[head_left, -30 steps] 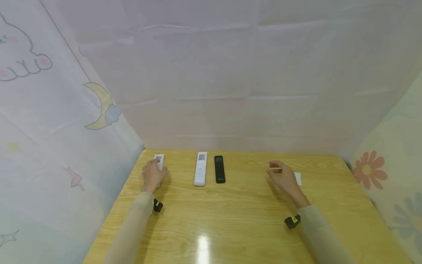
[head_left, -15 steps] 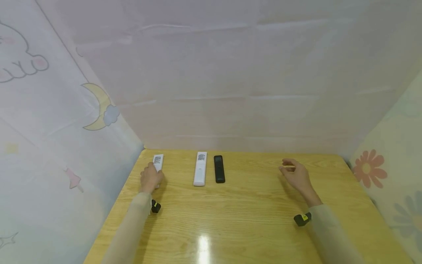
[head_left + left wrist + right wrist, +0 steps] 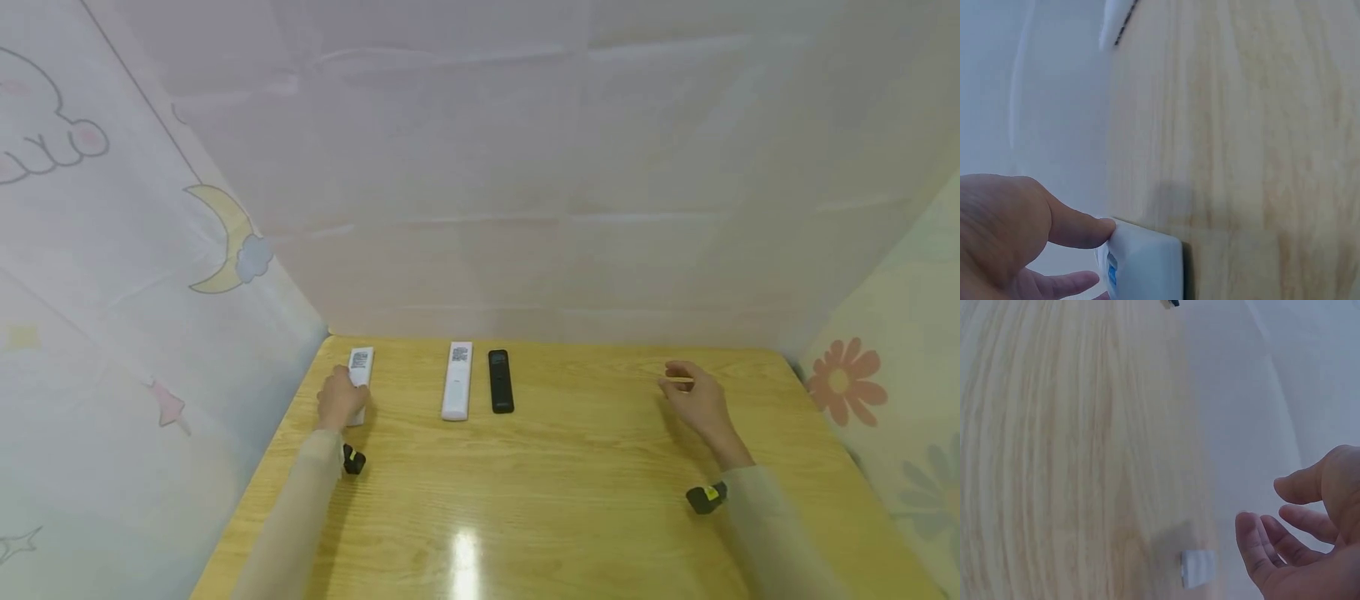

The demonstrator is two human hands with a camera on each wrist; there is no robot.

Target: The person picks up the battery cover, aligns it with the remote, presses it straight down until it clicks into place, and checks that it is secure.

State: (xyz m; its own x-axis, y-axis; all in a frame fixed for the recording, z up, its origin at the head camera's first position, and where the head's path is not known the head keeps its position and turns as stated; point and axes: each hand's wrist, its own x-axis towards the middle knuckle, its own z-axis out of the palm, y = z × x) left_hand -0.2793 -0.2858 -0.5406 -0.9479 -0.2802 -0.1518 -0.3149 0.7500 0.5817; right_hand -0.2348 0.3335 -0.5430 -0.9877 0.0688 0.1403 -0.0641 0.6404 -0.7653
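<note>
At the table's left, my left hand (image 3: 340,400) pinches a white remote control (image 3: 362,360) by its sides. The left wrist view shows the thumb on one edge of that remote (image 3: 1150,265) and other fingers on the far side, partly out of frame. My right hand (image 3: 697,402), fingers loosely curled, hovers over the table's right part and holds nothing. Below it in the right wrist view lies a small white flat piece (image 3: 1198,569), its kind unclear; the hand hides it in the head view.
A longer white remote control (image 3: 456,382) and a black remote control (image 3: 501,382) lie side by side near the middle of the wooden table (image 3: 555,483). Printed cloth walls (image 3: 487,275) stand along the back and both sides.
My right hand has moved right, covering the small white piece that showed beside it earlier. My left hand has stayed at the left remote, shifting only slightly.
</note>
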